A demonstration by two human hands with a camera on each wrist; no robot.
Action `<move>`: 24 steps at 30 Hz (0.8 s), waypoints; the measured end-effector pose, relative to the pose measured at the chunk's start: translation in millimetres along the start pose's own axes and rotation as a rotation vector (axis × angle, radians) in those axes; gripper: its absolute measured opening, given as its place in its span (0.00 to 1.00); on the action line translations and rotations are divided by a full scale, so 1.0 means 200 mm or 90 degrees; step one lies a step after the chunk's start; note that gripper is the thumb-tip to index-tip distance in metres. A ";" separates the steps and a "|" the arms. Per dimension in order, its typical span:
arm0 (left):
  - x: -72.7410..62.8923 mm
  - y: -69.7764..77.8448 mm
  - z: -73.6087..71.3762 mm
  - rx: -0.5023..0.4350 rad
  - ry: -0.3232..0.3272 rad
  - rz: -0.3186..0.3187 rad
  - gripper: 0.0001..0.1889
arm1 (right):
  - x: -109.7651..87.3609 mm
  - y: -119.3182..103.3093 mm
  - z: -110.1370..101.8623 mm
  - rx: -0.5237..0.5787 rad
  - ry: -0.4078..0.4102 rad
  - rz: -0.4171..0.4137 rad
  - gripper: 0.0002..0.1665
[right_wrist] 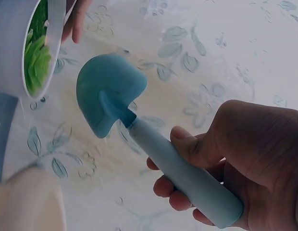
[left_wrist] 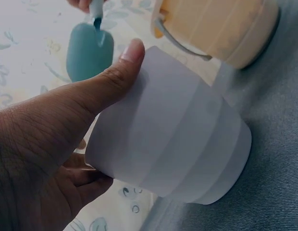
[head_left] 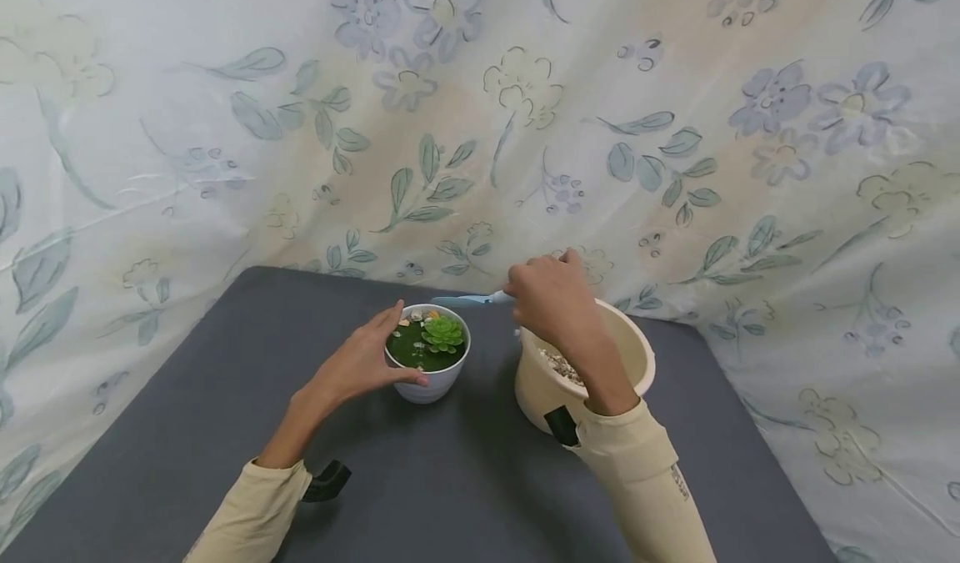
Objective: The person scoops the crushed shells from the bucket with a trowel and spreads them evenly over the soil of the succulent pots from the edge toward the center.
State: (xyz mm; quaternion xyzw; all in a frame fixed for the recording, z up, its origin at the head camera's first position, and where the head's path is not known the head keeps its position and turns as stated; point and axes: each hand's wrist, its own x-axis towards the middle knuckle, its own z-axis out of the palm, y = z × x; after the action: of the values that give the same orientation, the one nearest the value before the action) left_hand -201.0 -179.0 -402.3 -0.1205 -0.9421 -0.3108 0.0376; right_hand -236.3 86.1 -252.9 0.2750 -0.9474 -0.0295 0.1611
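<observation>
My left hand (head_left: 358,361) grips a small white ribbed flowerpot (head_left: 424,389) near its rim, thumb on the near side and fingers round the far side. A green succulent (head_left: 442,334) sits in the pot on dark green cover, with pale pebbles by the back rim. In my right hand (head_left: 553,303) is the light handle of a blue hand trowel (right_wrist: 178,168), thumb along it and fingers wrapped under. The trowel's blade (right_wrist: 110,89) hangs in the air just right of and behind the pot, with no soil visible on it.
To the right, beneath my right forearm, stands a cream bucket (head_left: 534,392) with gravelly mix (head_left: 559,366) inside. A grey handle (left_wrist: 180,43) hangs on its side. The dark grey table (head_left: 450,496) ends at a floral cloth (head_left: 465,129) behind.
</observation>
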 end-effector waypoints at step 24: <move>0.16 0.26 -0.05 0.045 -0.057 0.092 0.50 | -0.49 0.45 0.01 -0.057 0.191 0.071 0.08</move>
State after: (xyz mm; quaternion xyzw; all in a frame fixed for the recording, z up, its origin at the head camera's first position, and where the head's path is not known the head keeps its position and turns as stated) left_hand -219.1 -138.0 -358.7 -0.2005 -0.9421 -0.2680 0.0218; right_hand -204.9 215.4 -270.0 0.2160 -0.9241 -0.0213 0.3146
